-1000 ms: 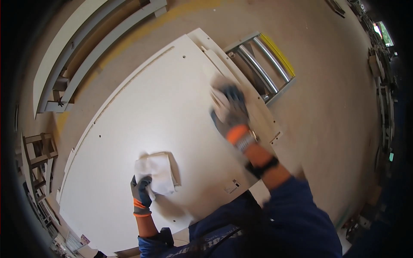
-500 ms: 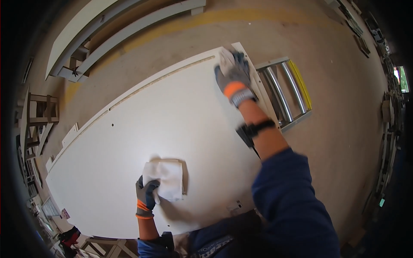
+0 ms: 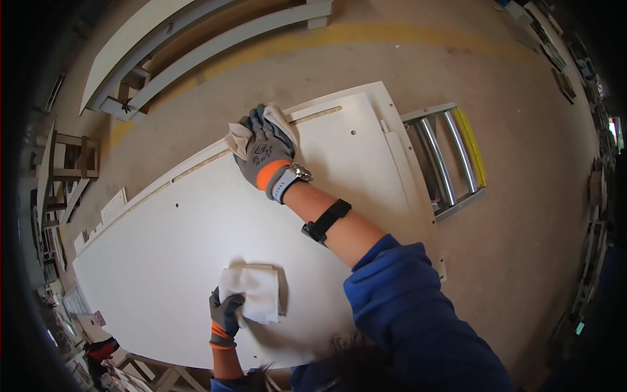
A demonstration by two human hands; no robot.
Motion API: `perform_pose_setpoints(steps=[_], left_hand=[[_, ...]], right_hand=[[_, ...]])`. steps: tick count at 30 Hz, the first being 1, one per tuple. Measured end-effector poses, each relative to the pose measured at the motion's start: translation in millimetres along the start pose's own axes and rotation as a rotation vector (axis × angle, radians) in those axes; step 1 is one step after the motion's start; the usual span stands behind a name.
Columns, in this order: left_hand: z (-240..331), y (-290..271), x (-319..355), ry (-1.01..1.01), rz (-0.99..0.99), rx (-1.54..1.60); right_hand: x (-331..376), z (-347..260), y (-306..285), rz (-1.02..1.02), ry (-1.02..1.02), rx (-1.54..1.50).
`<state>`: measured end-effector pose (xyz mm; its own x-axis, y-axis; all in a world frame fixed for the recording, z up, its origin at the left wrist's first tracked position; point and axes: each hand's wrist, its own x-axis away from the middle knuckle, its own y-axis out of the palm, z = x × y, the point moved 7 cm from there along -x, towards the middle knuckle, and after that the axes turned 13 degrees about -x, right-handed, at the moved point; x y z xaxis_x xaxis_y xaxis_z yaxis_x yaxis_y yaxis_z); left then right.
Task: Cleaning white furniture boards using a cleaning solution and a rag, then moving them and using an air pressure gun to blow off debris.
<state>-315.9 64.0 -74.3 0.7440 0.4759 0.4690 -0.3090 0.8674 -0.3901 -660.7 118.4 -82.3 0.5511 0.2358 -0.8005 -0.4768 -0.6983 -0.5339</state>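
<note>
A large white panel [image 3: 313,235] lies flat in front of me, with a slot showing a brownish strip along its far edge. My right hand [image 3: 264,145], in a grey glove with an orange cuff, presses a beige cloth [image 3: 281,124] onto the panel by that slot; the cloth sticks out on both sides of the fingers. Nearer to me, my left hand [image 3: 226,312], gloved alike, is closed on the left side of a folded white cloth [image 3: 251,291] held over the panel. The left fingertips are partly hidden by this cloth.
Beyond the panel's right end stands a roller conveyor [image 3: 450,157] with metal rollers and a yellow edge. A long pale bench-like frame [image 3: 222,59] stands at the far left. Wooden stands [image 3: 72,157] are at the left, and a yellow line [image 3: 385,32] crosses the floor.
My right hand has swept left along the panel's far edge with the beige cloth, away from the right corner. My left hand keeps its grip on the white cloth.
</note>
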Motion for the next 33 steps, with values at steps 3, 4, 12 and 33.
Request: perform_pose_setpoints(steps=[3,4,12,33], left_hand=[[-12.5,-20.9,17.7,-0.049,0.025,0.026],[-30.4,-33.5,23.2,0.047,0.083,-0.124],[-8.1,0.7,8.2,-0.124,-0.053,0.086],[-149.1,-245.1,92.7,-0.173,0.49,0.266]], right_hand=[[-21.4,42.3,-30.0,-0.33,0.061,-0.255],[-27.5,70.7,-26.6,-0.485,0.133,-0.32],[-43.7,34.5,-43.2,-0.518,0.142,-0.355],[29.9,-301.8,80.6,-0.437,-0.014,-0.459]])
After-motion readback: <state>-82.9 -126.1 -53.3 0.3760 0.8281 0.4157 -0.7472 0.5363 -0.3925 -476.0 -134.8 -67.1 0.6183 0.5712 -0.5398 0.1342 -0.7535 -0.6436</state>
